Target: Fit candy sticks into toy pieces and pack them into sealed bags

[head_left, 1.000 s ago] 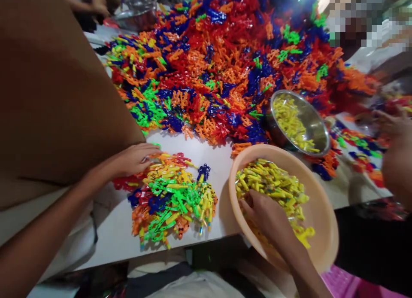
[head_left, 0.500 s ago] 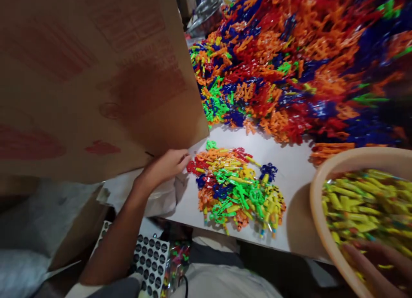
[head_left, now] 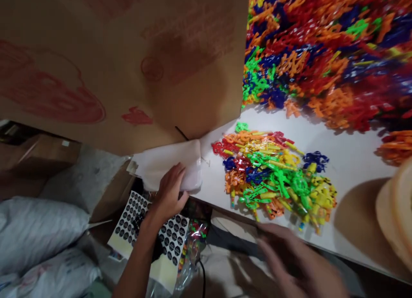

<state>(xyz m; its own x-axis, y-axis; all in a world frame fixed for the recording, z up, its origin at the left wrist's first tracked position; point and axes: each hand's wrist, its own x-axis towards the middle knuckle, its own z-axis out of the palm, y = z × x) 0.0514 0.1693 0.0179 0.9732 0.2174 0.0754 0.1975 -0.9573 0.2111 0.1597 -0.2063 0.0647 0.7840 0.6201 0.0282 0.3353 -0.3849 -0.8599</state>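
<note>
White plastic bag [head_left: 167, 162]: lies over the table's near-left corner, under the leaning cardboard box [head_left: 122, 62]; your left hand grips its lower edge.
Left hand [head_left: 169, 193]: your fingers curl closed around the bag's hanging edge, thumb to the right.
Right hand [head_left: 299, 263]: blurred, fingers spread open, holding nothing, at the table's [head_left: 347, 160] near edge below the small pile.
Small pile [head_left: 273, 173]: mixed green, yellow, orange, red and blue plastic pieces, just right of the bag.
Big heap [head_left: 328, 53]: same colours, farther back across the table.
Peach basin [head_left: 395, 216]: at your far right, only its rim showing.
Dotted sheets [head_left: 174, 238]: below your left wrist, off the table.
</note>
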